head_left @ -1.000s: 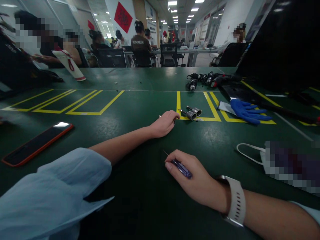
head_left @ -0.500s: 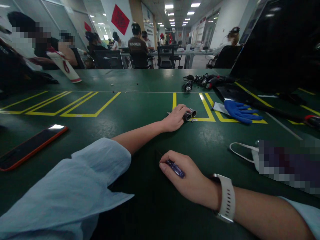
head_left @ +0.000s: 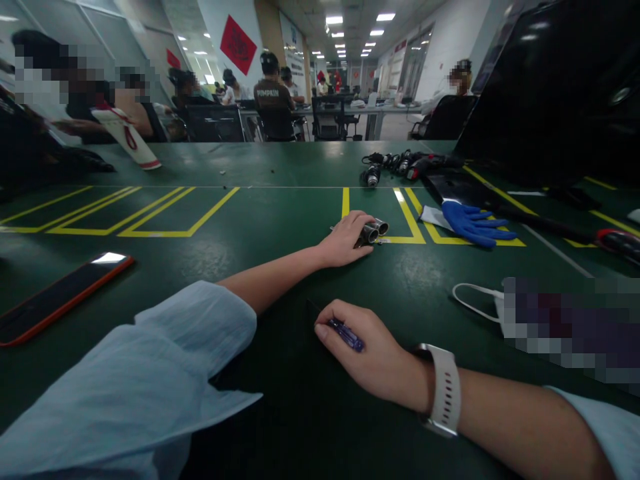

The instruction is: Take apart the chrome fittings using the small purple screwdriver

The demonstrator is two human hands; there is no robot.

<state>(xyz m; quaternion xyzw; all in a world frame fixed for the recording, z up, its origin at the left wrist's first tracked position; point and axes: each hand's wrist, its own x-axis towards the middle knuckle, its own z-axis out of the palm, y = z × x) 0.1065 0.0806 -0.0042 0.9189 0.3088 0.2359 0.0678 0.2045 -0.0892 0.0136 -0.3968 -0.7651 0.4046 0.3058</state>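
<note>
The left hand (head_left: 347, 239) is set palm down over the table (head_left: 415, 293), at the end of an arm stretched forward and to the right, the elbow covered by a blue sleeve (head_left: 195, 347). Its fingers are bent over two metal sockets (head_left: 371, 233), while the thumb is held out straight on the near side. Whether its grip is tightened on them cannot be told, as the fingertips are partly hidden.

The sockets are laid side by side on the table, at a corner of the yellow tape (head_left: 406, 241). Their long axes are slanted from far left to near right, and their round mouths are turned rightward and toward the viewer; the shanks are mostly covered by the left hand.

Nearer the viewer, the right hand (head_left: 363, 343) is rested thumb side up, the wrist circled by a white watch (head_left: 446, 390). Its grip is closed around a screwdriver (head_left: 350, 337), which is pinched between thumb and forefinger. The long axis of the screwdriver runs diagonally: the thin, dark shaft is pointed forward and left, and the purple handle is directed back toward the palm.
</note>
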